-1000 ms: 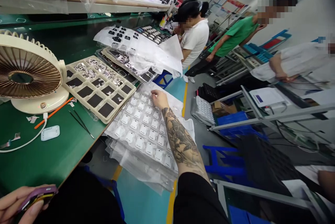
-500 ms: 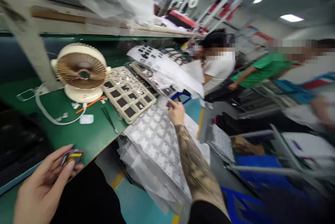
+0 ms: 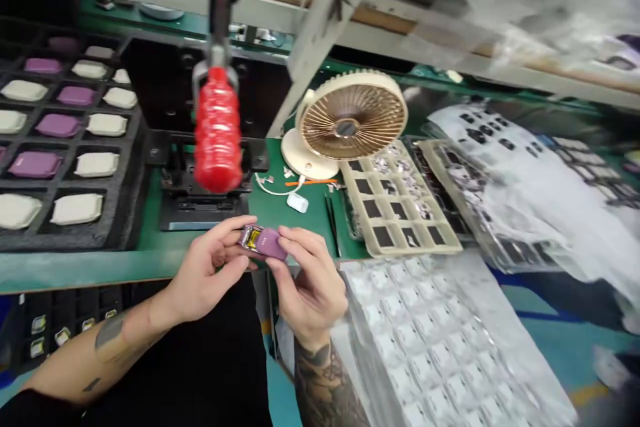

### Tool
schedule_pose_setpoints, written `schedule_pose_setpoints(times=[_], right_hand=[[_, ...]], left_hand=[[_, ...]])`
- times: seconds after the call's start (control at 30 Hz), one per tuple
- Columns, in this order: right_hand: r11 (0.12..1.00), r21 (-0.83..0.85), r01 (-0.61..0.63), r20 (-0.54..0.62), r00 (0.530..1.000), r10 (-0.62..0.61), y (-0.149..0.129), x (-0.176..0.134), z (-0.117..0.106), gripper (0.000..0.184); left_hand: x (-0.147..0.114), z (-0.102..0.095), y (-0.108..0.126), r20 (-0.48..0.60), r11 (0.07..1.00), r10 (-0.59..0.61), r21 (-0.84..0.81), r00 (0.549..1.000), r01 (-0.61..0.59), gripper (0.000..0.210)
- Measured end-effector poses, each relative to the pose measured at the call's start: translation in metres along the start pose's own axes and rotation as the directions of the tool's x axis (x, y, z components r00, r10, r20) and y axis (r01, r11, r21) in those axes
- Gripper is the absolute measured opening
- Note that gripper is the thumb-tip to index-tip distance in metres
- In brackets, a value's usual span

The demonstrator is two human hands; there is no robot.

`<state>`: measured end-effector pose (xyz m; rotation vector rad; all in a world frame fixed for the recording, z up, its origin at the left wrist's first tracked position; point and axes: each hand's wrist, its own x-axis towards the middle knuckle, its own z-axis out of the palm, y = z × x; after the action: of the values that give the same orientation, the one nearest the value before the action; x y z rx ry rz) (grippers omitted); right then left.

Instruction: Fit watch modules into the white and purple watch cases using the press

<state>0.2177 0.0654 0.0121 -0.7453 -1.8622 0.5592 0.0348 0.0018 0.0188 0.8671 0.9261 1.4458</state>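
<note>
In front of my body, both hands meet at the near edge of the green bench. My left hand [image 3: 213, 267] grips a small purple device casing [image 3: 247, 238], its inside exposed with a yellow part showing. Between the thumb and fingers of my right hand [image 3: 310, 277] is a flat purple cover [image 3: 271, 244] with small pale markings. The cover lies against the casing and overlaps its right side; I cannot tell whether the two are joined. Just behind my hands stands a black press fixture [image 3: 205, 204] with a red handle [image 3: 218, 130].
A black foam tray [image 3: 120, 220] of white and purple casings lies left. A fan [image 3: 350, 120], tweezers [image 3: 332, 224] and a beige compartment tray [image 3: 370, 244] sit to the right. Below that, clear plastic trays [image 3: 430, 340] hold rows of pale parts. A post [image 3: 320, 34] rises behind.
The view has swung left, bringing the press and foam tray into sight. My right hand has come back from over the plastic trays and now holds the purple cover at the casing.
</note>
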Motion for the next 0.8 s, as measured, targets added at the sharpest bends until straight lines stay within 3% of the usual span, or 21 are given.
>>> schedule_pose_setpoints(times=[0.13,0.23,0.33,0.4,0.47,0.53,0.6,0.7,0.8], right_hand=[[0.995,0.094,0.033,0.115,0.992,-0.044,0.0,0.014,0.027,0.049],[0.98,0.174,-0.093,0.109,0.991,0.074,0.001,0.012,0.035,0.051],[0.93,0.269,-0.252,0.136,0.966,0.222,0.0,0.012,0.039,0.032],[0.919,0.277,-0.281,0.168,0.956,0.242,-0.002,0.013,0.042,0.018],[0.916,0.282,-0.286,0.167,0.955,0.246,-0.006,0.013,0.046,0.021],[0.91,0.297,-0.29,0.151,0.955,0.255,-0.011,0.014,0.05,0.028],[0.917,0.274,-0.289,0.182,0.952,0.246,-0.017,0.018,0.051,0.029],[0.973,0.151,-0.172,0.18,0.973,0.144,-0.017,0.043,0.046,0.025],[0.997,0.058,-0.043,0.054,0.998,0.04,-0.006,0.09,0.044,0.063]], left_hand=[[-0.006,-0.009,0.004,-0.107,0.998,0.065,0.018,0.992,-0.064,0.038],[-0.005,-0.014,0.001,-0.183,0.992,0.115,0.07,0.976,-0.104,0.019],[-0.005,-0.02,0.0,-0.148,0.989,0.134,0.08,0.98,-0.123,0.021],[-0.007,-0.024,0.002,-0.109,0.975,0.155,0.176,0.982,-0.134,0.027],[-0.009,-0.028,0.005,-0.068,0.903,0.271,0.363,0.96,-0.229,0.031],[-0.012,-0.032,0.007,-0.02,0.77,0.437,0.524,0.899,-0.363,0.039],[-0.015,-0.035,0.008,-0.026,0.706,0.52,0.576,0.854,-0.412,0.042],[-0.015,-0.04,0.008,-0.19,0.887,0.354,0.378,0.916,-0.265,0.037],[-0.013,-0.045,0.009,-0.288,0.992,0.124,0.041,0.95,-0.117,0.038]])
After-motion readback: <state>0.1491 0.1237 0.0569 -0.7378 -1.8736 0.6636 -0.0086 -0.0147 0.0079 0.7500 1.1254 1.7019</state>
